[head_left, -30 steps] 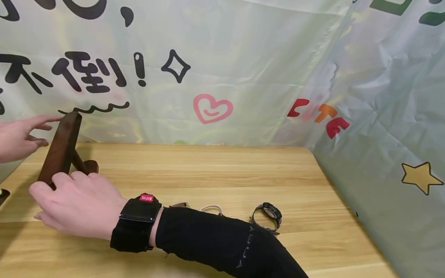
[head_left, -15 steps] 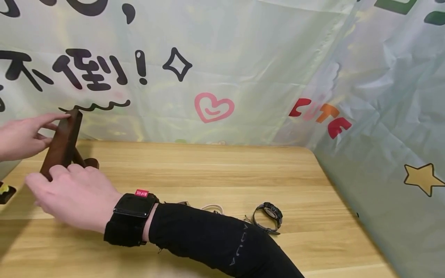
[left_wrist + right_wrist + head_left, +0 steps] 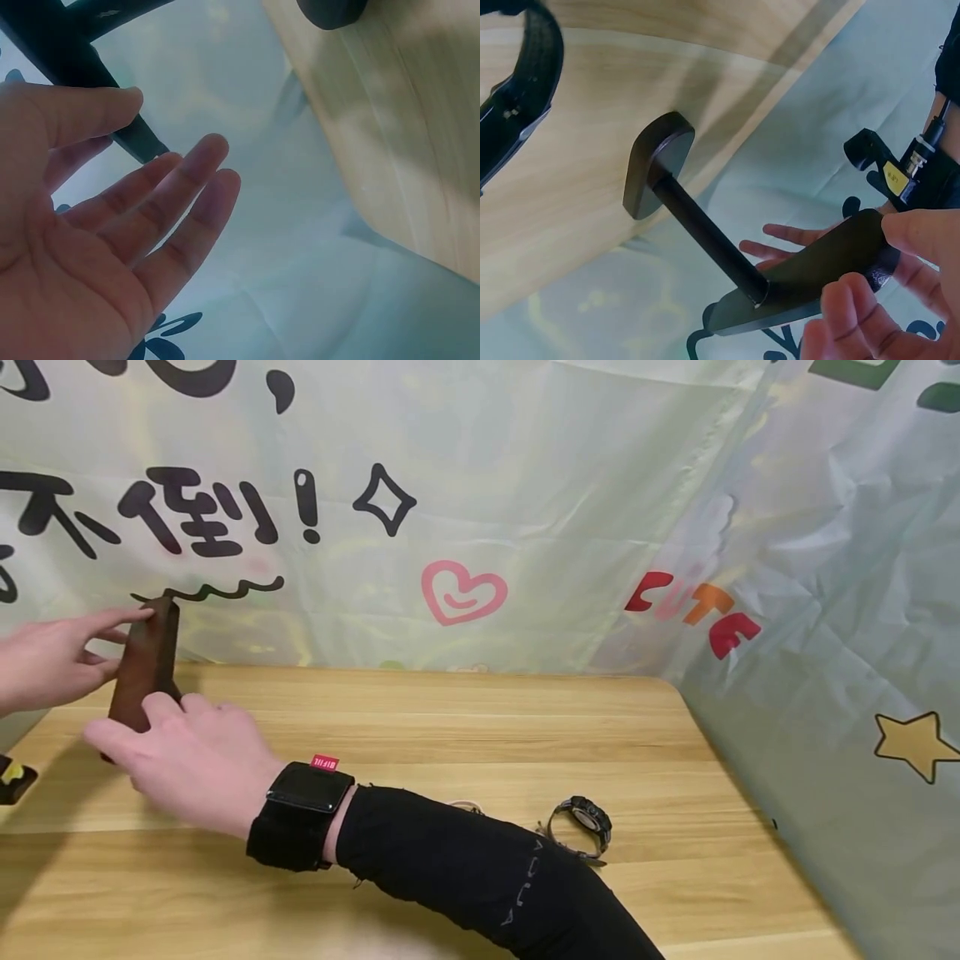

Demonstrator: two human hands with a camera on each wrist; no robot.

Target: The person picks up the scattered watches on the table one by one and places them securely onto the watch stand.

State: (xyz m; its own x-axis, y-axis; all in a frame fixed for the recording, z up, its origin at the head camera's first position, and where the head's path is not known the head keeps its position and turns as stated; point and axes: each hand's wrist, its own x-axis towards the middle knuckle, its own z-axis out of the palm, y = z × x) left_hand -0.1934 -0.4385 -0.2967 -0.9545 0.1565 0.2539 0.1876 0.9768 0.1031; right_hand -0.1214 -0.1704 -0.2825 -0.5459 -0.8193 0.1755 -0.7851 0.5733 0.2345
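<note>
A dark brown wooden stand (image 3: 138,668) is held up at the table's left side. In the right wrist view, this stand (image 3: 799,281) shows as a long flat board joined by a rod (image 3: 712,240) to a small rounded plate (image 3: 656,165). My left hand (image 3: 63,656) pinches the board's top end between thumb and forefinger, the other fingers loosely spread in the left wrist view. My right hand (image 3: 195,760) grips the board's lower end, with thumb (image 3: 915,229) on one face and fingers curled at the other side. The small plate is hidden in the head view.
A black watch (image 3: 581,827) stands on its strap on the wooden table (image 3: 465,727), right of my sleeved forearm. A pale loop (image 3: 467,807) peeks out behind the sleeve. Printed cloth (image 3: 360,593) hangs behind the table and along its right side.
The board's lower end has swung right with my right hand, so it stands more upright. My left hand has shifted slightly right. The small plate has slipped out of sight behind the right hand.
</note>
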